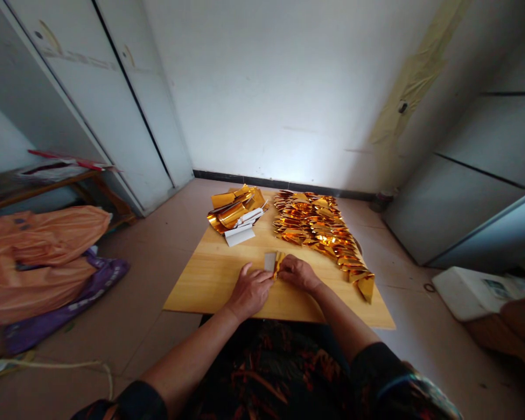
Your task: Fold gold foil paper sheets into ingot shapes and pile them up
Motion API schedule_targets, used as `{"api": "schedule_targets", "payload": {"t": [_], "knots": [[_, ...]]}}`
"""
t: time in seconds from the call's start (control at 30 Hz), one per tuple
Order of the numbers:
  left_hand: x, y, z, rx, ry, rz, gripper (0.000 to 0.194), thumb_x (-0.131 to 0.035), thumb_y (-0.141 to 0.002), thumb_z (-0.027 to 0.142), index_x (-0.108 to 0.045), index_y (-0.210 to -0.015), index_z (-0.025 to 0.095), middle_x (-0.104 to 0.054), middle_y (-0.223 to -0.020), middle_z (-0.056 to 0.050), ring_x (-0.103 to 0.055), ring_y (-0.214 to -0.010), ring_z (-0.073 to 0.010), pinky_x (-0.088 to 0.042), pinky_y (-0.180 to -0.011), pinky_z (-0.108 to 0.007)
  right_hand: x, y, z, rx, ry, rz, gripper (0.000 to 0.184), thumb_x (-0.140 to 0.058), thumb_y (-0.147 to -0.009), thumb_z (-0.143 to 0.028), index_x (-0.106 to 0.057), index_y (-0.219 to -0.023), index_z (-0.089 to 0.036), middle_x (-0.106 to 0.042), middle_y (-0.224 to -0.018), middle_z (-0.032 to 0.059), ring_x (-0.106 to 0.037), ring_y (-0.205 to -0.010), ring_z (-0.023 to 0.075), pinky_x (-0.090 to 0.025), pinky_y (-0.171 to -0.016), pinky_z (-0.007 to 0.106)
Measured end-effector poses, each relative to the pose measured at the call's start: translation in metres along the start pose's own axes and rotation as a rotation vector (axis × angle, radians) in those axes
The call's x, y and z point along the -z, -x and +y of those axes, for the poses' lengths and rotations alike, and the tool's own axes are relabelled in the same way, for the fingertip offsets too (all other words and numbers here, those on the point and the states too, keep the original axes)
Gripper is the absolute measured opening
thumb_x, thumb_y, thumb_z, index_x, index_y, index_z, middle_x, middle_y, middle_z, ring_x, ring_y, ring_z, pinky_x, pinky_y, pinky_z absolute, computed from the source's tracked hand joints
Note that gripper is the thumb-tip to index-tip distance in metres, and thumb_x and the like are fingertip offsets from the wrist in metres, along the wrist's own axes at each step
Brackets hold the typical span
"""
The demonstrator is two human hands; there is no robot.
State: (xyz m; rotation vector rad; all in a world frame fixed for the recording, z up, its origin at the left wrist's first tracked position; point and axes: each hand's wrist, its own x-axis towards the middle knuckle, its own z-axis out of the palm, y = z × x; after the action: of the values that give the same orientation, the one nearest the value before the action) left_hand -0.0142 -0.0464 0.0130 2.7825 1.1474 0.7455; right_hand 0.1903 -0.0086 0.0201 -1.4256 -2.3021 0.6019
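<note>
A small sheet of gold foil paper [273, 262], gold on one side and white on the other, lies partly folded on the low wooden table [210, 280]. My left hand [250, 290] and my right hand [298, 272] meet over it, fingers closed and pinching its edges. A loose stack of unfolded gold sheets [236, 213] sits at the table's far left. A large spread of folded gold paper pieces [321, 230] runs along the far right side down to the right edge.
Orange and purple plastic bags [44, 256] lie on the floor to the left, below a wooden shelf [48, 184]. White cabinet doors [114, 99] stand behind. A white box [468, 291] rests on the floor at right. A small dark container [380, 201] stands by the wall.
</note>
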Motion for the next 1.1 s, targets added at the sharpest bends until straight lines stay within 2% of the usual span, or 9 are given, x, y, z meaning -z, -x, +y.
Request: {"api": "schedule_targets", "payload": {"t": [0.27,0.37,0.47,0.6,0.73,0.87,0.97,1.03,1.1], "knots": [[0.002,0.001,-0.002,-0.028,-0.002,-0.028,0.029,-0.048,-0.082,0.012,-0.064,-0.102,0.026,-0.068,-0.108,-0.004,-0.058,-0.099,-0.0198,-0.019,-0.105,-0.056,0.002,-0.009,-0.01,-0.146,0.087,-0.064,0.009,-0.064,-0.077,-0.027,-0.065,-0.076,-0.019,-0.058,-0.085,0.0,-0.053,-0.074,0.0105,-0.037,-0.062,0.019],[0.005,0.0,-0.003,-0.04,-0.009,-0.049,0.03,-0.049,-0.082,0.012,-0.063,-0.105,0.027,-0.068,-0.109,-0.003,-0.055,-0.107,-0.0216,-0.016,-0.105,-0.058,0.005,-0.011,-0.014,-0.168,0.119,-0.098,0.011,-0.063,-0.078,-0.03,-0.066,-0.078,-0.019,-0.059,-0.085,0.0002,-0.052,-0.072,0.0105,-0.034,-0.059,0.019],[0.007,-0.002,-0.006,-0.066,-0.014,-0.074,0.031,-0.048,-0.082,0.011,-0.062,-0.104,0.028,-0.068,-0.107,0.0,-0.052,-0.113,-0.0217,-0.013,-0.107,-0.058,0.007,-0.013,-0.017,-0.156,0.163,-0.124,0.011,-0.061,-0.08,-0.03,-0.065,-0.08,-0.02,-0.06,-0.084,-0.0002,-0.051,-0.07,0.0106,-0.032,-0.057,0.019],[0.007,-0.004,-0.009,-0.09,0.018,-0.095,0.032,-0.045,-0.083,0.009,-0.062,-0.104,0.028,-0.068,-0.106,0.0,-0.057,-0.102,-0.0177,-0.011,-0.109,-0.058,0.01,-0.014,-0.019,-0.13,0.191,-0.153,0.009,-0.061,-0.081,-0.029,-0.064,-0.081,-0.021,-0.06,-0.084,-0.0006,-0.052,-0.072,0.0114,-0.031,-0.057,0.02],[0.004,-0.003,-0.009,-0.095,0.028,-0.059,0.033,-0.045,-0.083,0.009,-0.062,-0.106,0.026,-0.068,-0.107,-0.002,-0.059,-0.1,-0.0175,-0.013,-0.11,-0.057,0.01,-0.014,-0.019,-0.131,0.184,-0.157,0.008,-0.061,-0.08,-0.029,-0.064,-0.08,-0.022,-0.06,-0.082,-0.0013,-0.052,-0.07,0.011,-0.03,-0.056,0.02],[0.004,0.0,-0.008,-0.088,0.014,-0.038,0.035,-0.042,-0.083,0.008,-0.061,-0.107,0.026,-0.067,-0.105,-0.002,-0.058,-0.101,-0.0171,-0.005,-0.111,-0.057,0.009,-0.015,-0.019,-0.139,0.167,-0.148,0.009,-0.061,-0.08,-0.03,-0.064,-0.077,-0.021,-0.061,-0.079,-0.0018,-0.05,-0.067,0.0101,-0.029,-0.054,0.02],[0.003,0.0,-0.007,-0.087,0.009,-0.056,0.034,-0.042,-0.082,0.006,-0.06,-0.104,0.024,-0.065,-0.105,-0.003,-0.056,-0.104,-0.0175,-0.019,-0.109,-0.052,0.009,-0.016,-0.02,-0.156,0.156,-0.153,0.009,-0.063,-0.078,-0.03,-0.064,-0.076,-0.021,-0.06,-0.079,-0.002,-0.05,-0.068,0.0101,-0.03,-0.055,0.02],[0.002,-0.001,-0.007,-0.107,0.016,-0.086,0.032,-0.043,-0.081,0.006,-0.061,-0.102,0.021,-0.064,-0.106,-0.004,-0.056,-0.102,-0.0177,-0.033,-0.1,-0.043,0.01,-0.016,-0.022,-0.176,0.154,-0.16,0.009,-0.064,-0.077,-0.03,-0.064,-0.076,-0.021,-0.06,-0.079,-0.0021,-0.05,-0.068,0.0101,-0.029,-0.055,0.02],[0.001,-0.003,-0.005,-0.12,0.016,-0.103,0.029,-0.043,-0.08,0.006,-0.061,-0.099,0.019,-0.064,-0.103,-0.006,-0.056,-0.097,-0.0181,-0.041,-0.091,-0.037,0.011,-0.016,-0.023,-0.194,0.15,-0.162,0.009,-0.065,-0.077,-0.03,-0.063,-0.075,-0.021,-0.06,-0.078,-0.0021,-0.05,-0.067,0.0101,-0.029,-0.055,0.02]]}}
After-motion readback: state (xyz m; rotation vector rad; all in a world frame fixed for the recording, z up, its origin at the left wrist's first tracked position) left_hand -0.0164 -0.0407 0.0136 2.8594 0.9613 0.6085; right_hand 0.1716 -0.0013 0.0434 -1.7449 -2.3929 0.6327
